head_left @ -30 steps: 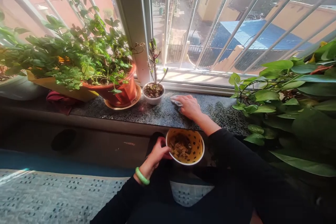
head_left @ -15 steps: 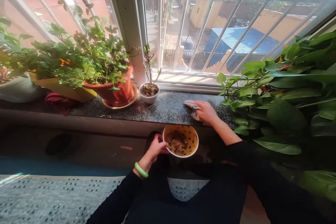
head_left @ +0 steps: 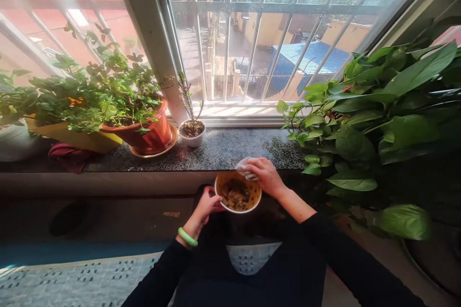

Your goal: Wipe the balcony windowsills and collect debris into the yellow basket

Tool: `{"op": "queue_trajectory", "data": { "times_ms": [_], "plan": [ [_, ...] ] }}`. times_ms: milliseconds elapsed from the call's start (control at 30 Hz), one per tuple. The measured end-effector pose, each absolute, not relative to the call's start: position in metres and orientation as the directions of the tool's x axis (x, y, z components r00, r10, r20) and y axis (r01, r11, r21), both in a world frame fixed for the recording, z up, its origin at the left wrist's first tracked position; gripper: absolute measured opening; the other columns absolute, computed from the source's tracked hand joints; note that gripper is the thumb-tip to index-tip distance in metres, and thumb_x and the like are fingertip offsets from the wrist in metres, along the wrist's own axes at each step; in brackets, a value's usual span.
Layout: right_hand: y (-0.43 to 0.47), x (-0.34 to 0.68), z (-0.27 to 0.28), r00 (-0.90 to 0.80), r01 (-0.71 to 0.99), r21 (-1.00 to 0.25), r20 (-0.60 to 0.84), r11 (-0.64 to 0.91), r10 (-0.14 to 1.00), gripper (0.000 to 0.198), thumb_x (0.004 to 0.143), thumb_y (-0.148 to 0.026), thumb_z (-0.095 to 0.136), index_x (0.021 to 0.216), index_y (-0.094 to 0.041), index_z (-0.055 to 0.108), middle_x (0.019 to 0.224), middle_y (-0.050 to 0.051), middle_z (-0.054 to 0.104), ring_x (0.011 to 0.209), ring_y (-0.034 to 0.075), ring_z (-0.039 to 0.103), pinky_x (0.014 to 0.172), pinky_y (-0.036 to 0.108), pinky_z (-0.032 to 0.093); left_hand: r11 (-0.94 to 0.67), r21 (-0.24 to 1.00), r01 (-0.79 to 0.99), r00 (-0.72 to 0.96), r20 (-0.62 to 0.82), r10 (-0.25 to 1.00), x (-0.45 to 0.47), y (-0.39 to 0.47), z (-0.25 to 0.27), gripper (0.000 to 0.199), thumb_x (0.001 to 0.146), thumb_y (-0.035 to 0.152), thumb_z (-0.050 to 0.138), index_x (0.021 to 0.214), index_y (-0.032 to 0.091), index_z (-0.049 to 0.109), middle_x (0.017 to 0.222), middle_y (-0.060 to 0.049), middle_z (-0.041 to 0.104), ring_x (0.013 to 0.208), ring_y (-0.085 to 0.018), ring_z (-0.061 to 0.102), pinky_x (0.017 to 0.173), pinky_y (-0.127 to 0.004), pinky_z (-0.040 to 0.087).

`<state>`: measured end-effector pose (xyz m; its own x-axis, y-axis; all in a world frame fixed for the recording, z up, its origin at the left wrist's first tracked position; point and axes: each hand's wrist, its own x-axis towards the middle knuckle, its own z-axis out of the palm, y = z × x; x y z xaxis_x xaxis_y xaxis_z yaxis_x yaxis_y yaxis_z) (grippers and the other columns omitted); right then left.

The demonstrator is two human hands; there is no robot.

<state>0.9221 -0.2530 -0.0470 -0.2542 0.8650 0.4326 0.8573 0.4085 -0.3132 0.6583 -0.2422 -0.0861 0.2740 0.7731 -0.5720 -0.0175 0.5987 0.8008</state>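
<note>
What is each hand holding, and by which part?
The left hand holds the yellow container by its rim's left side. The right hand holds a whitish cloth; exactly which part is gripped cannot be told.

Daylight enters the barred window [head_left: 248,53] beyond the right grip [head_left: 265,176]; a pale frame post [head_left: 147,33] stands farther left, and patterned flooring [head_left: 108,276] spreads left of the left grip [head_left: 207,205].

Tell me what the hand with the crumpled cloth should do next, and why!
I think the right hand should gently shake the cloth over the bin, because the cloth is at the bin's rim, the left hand holds the bin by the sill's front edge, and brown bits already lie inside.
</note>
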Motion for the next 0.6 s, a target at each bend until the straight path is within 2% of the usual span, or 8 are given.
{"op": "queue_trajectory", "data": {
  "times_ms": [100, 167, 233, 300, 333, 467, 600],
  "plan": [
    [-0.26, 0.963, -0.043, -0.099, 0.804, -0.491, 0.446, 0.335, 0.889, 0.024, 0.082, -0.013, 0.059, 0.099, -0.024, 0.071, 0.116, 0.007, 0.071, 0.111, 0.026, 0.061, 0.097, 0.044, 0.048, 0.597, 0.802, -0.024, 0.26, -0.571, 0.778, 0.661, -0.245, -0.087, 0.045, 0.068, 0.014, 0.074, 0.096, 0.02, 0.04, 0.083, 0.001, 0.063, 0.056, -0.012, 0.066, 0.057, -0.031, 0.062],
    [-0.262, 0.981, -0.042, 0.095, 0.792, -0.569, 0.472, 0.221, 0.876, 0.023, 0.082, -0.017, 0.055, 0.098, -0.024, 0.07, 0.116, 0.008, 0.07, 0.111, 0.025, 0.061, 0.098, 0.044, 0.048, 0.6, 0.799, -0.037, 0.255, -0.573, 0.779, 0.664, -0.247, -0.088, 0.045, 0.068, 0.013, 0.074, 0.096, 0.021, 0.04, 0.083, 0.001, 0.063, 0.056, -0.013, 0.066, 0.058, -0.032, 0.062],
    [-0.26, 0.981, -0.047, 0.312, 0.813, -0.58, 0.506, 0.05, 0.804, 0.022, 0.083, -0.02, 0.054, 0.098, -0.023, 0.07, 0.119, 0.01, 0.069, 0.111, 0.027, 0.059, 0.098, 0.047, 0.046, 0.612, 0.79, -0.044, 0.256, -0.583, 0.771, 0.668, -0.248, -0.091, 0.045, 0.068, 0.012, 0.074, 0.095, 0.021, 0.039, 0.082, 0.001, 0.063, 0.055, -0.013, 0.066, 0.059, -0.033, 0.062],
    [-0.257, 0.96, -0.054, 0.419, 0.824, -0.563, 0.532, -0.063, 0.736, 0.021, 0.084, -0.019, 0.054, 0.097, -0.021, 0.07, 0.12, 0.012, 0.068, 0.11, 0.028, 0.056, 0.099, 0.047, 0.044, 0.625, 0.779, -0.041, 0.25, -0.598, 0.761, 0.672, -0.249, -0.094, 0.045, 0.069, 0.011, 0.074, 0.095, 0.022, 0.039, 0.081, 0.002, 0.063, 0.055, -0.013, 0.066, 0.059, -0.032, 0.061],
    [-0.254, 0.941, -0.058, 0.43, 0.826, -0.558, 0.537, -0.076, 0.726, 0.021, 0.085, -0.017, 0.053, 0.098, -0.021, 0.07, 0.121, 0.013, 0.067, 0.111, 0.028, 0.054, 0.099, 0.047, 0.043, 0.631, 0.775, -0.035, 0.244, -0.606, 0.757, 0.673, -0.249, -0.097, 0.044, 0.07, 0.01, 0.073, 0.095, 0.022, 0.039, 0.08, 0.002, 0.063, 0.054, -0.013, 0.066, 0.059, -0.032, 0.061],
    [-0.24, 0.845, -0.065, 0.21, 0.773, -0.606, 0.522, 0.186, 0.827, 0.019, 0.083, -0.015, 0.063, 0.098, -0.025, 0.071, 0.123, 0.005, 0.067, 0.115, 0.027, 0.052, 0.102, 0.044, 0.04, 0.623, 0.781, -0.036, 0.219, -0.603, 0.767, 0.671, -0.249, -0.107, 0.044, 0.07, 0.013, 0.076, 0.096, 0.022, 0.041, 0.08, 0.002, 0.063, 0.056, -0.015, 0.067, 0.06, -0.034, 0.061],
    [-0.243, 0.796, -0.062, 0.008, 0.622, -0.689, 0.48, 0.372, 0.877, 0.023, 0.074, -0.01, 0.065, 0.089, -0.026, 0.07, 0.116, 0.003, 0.07, 0.114, 0.024, 0.056, 0.103, 0.041, 0.043, 0.559, 0.824, -0.089, 0.217, -0.532, 0.818, 0.66, -0.247, -0.114, 0.049, 0.065, 0.026, 0.084, 0.097, 0.023, 0.047, 0.088, -0.001, 0.066, 0.064, -0.018, 0.068, 0.061, -0.034, 0.06]
  ]
}}
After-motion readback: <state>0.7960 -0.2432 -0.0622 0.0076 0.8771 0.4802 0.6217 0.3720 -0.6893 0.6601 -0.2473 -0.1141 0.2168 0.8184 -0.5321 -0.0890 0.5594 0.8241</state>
